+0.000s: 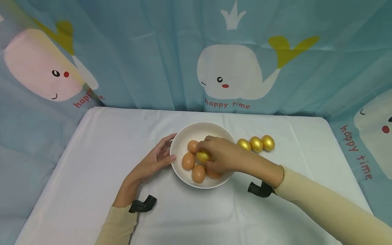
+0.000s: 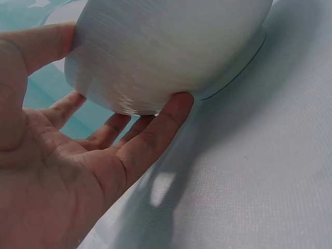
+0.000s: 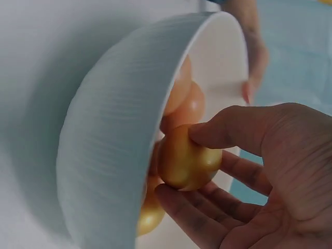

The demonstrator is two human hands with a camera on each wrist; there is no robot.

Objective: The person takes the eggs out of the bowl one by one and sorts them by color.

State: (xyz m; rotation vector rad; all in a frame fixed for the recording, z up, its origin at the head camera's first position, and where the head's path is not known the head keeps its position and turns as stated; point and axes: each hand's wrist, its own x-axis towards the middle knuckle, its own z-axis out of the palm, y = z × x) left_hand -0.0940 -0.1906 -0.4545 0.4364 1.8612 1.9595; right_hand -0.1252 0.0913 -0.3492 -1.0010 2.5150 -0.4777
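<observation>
A white bowl [image 1: 183, 136] stands on the table with several brown eggs [image 1: 198, 174] inside. My left hand [image 1: 154, 158] holds the bowl's left side, its thumb at the rim; in the left wrist view its fingertips [image 2: 181, 101] touch the outer wall. Over the bowl, my right hand [image 1: 223, 154] pinches a golden egg [image 3: 187, 158] between thumb and fingers. Below it in the right wrist view, another golden-looking egg [image 3: 150, 215] shows partly behind the rim. The right hand hides part of the bowl's contents in the head view.
Three golden eggs [image 1: 256, 144] lie in a row on the white tablecloth [image 1: 190, 217], just right of the bowl and behind the right forearm. A blue curtain [image 1: 147, 68] with whale prints hangs around the table's back and sides.
</observation>
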